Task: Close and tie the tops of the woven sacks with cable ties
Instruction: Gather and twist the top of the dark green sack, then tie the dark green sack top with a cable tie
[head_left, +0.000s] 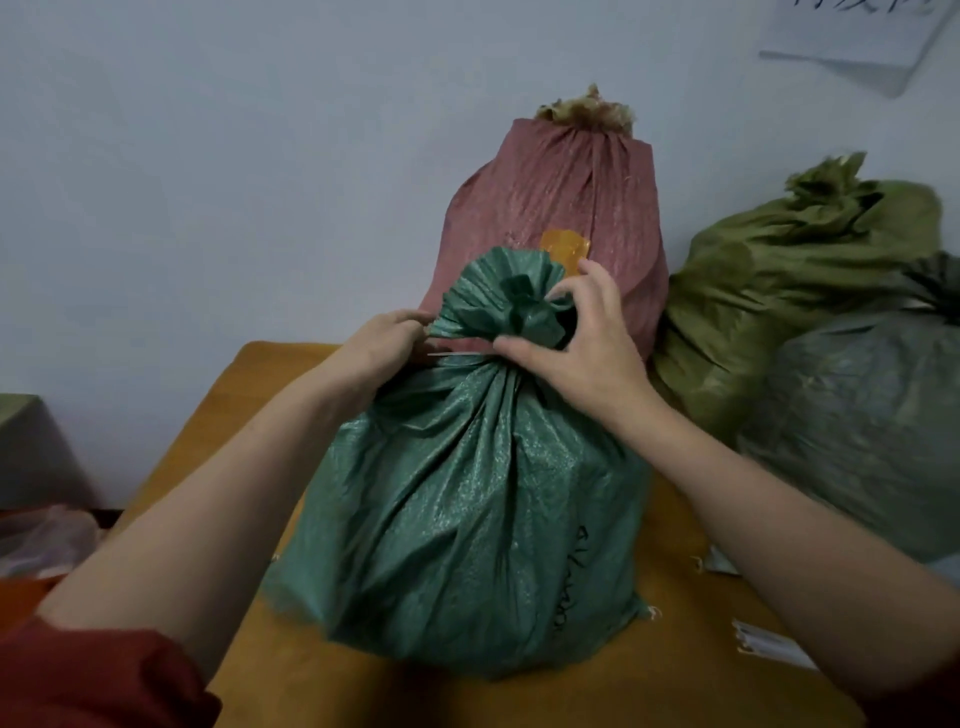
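Four sacks are in view. The green sack (467, 499) stands upright in the middle of the table (270, 374), which has an orange top. Its top is gathered into a ruffled neck. One white tie (457, 355) runs across that neck, just under the ruffle.

The left hand (384, 348) is at the left of the neck with its fingers curled in against the gathered cloth. The fingertips are hidden, so it may hold the tie's end too; I cannot tell. The right hand (582, 353) pinches the ruffle, forefinger on top and thumb pressed at the neck next to the tie. Its other fingers are spread behind the ruffle.

The red sack (561, 208) stands at the table's far edge, just behind the green one. Its top is closed and frayed, and it has an orange patch on its front. The olive sack (779, 270) lies slumped at the far right, and the grey sack (872, 431) lies in front of it by the right edge. Both have bunched tops.

A small bundle of white spare ties (769, 644) lies near the right edge. One red sleeve (93, 675) shows at the bottom left. A box (31, 447) sits off the table's left edge, and one paper (857, 36) hangs on the wall (208, 130).
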